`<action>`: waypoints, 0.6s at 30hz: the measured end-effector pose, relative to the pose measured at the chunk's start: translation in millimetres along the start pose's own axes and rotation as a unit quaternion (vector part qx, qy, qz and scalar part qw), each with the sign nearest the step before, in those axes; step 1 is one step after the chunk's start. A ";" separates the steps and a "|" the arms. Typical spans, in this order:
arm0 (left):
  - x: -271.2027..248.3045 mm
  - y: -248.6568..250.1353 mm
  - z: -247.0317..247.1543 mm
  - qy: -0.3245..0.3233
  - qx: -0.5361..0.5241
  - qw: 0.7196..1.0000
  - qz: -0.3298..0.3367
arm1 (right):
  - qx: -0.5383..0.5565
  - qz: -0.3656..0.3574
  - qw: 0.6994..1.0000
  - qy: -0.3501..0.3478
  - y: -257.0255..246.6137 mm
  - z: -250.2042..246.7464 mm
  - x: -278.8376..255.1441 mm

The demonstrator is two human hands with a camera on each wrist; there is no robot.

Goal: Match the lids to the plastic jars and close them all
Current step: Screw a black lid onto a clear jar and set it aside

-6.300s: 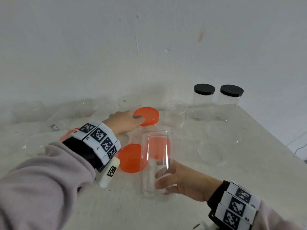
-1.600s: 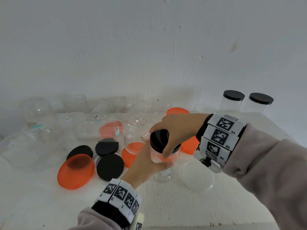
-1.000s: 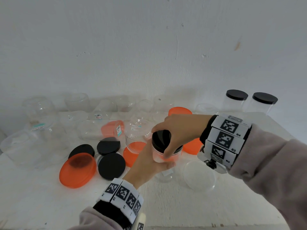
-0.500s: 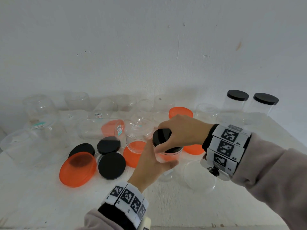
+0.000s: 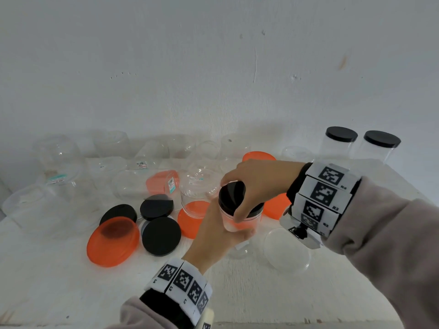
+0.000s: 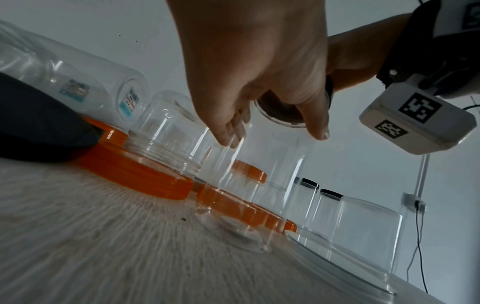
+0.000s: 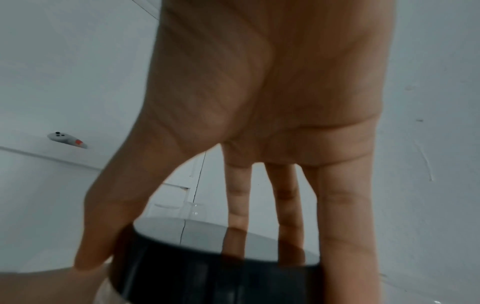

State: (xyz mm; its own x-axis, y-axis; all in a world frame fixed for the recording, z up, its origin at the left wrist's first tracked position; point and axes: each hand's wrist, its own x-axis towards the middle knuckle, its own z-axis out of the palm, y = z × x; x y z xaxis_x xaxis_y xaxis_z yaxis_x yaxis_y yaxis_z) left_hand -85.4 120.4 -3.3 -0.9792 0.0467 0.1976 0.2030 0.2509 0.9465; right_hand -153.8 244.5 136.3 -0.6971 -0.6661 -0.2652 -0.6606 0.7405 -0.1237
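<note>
A tall clear plastic jar (image 5: pixel 234 225) stands upright at the middle of the white table (image 5: pixel 71 286). My left hand (image 5: pixel 213 231) wraps round its upper body; in the left wrist view the left hand (image 6: pixel 262 115) grips the jar (image 6: pixel 259 185) from the side. A black lid (image 5: pixel 231 194) sits on the jar's mouth. My right hand (image 5: pixel 251 184) grips the lid from above, thumb in front and fingers behind. In the right wrist view the right hand (image 7: pixel 233 236) clasps the black lid (image 7: pixel 207 257) at its rim.
Three loose black lids (image 5: pixel 161 236) and a large orange lid (image 5: pixel 112 241) lie left of the jar. More orange lids (image 5: pixel 275 206) and a clear lid (image 5: pixel 287 251) lie nearby. Several open clear jars (image 5: pixel 59 160) crowd the back left. Two black-lidded jars (image 5: pixel 341 143) stand back right.
The orange lids were left and a black lid was put on the tall jar. Over the last second my right hand has turned on the lid, thumb swinging forward; the left keeps holding.
</note>
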 end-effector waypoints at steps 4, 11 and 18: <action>-0.4 0.5 0.8 0.007 0.010 1.000 -0.009 | -0.006 0.002 0.999 0.037 0.6 7.0 1.6; -1.2 -1.5 3.3 0.018 0.015 1.000 -0.016 | -0.022 0.056 0.993 0.104 -3.2 22.9 2.2; 0.1 2.6 0.1 -0.002 0.009 1.000 0.008 | 0.019 0.042 0.997 -0.058 -3.8 -1.3 -2.2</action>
State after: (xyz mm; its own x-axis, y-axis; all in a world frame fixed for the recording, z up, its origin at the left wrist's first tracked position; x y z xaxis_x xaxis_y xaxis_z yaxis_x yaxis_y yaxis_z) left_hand -85.0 121.1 -0.9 -0.9757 0.0544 0.2124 0.2192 0.2673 0.9384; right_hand -150.1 243.0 138.6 -0.7112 -0.5879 -0.3855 -0.5884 0.7978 -0.1312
